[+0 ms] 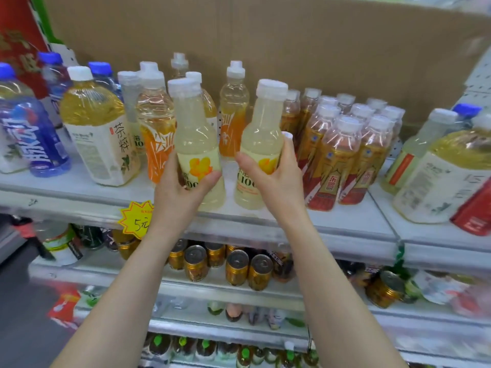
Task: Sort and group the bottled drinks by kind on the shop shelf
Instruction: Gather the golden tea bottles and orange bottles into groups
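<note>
- Gripping one lemon bottle in left hand, its twin in right hand, at front edge of shelf.
- May topple off that edge under low grips.

Near the front edge of the white shelf, the left hand grips one pale lemon bottle and the right hand grips another lemon bottle just beside it.

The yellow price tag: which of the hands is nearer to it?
Left. The left hand grips one pale bottle just above-right of the yellow price tag; the right hand grips a second pale bottle farther right.
</note>
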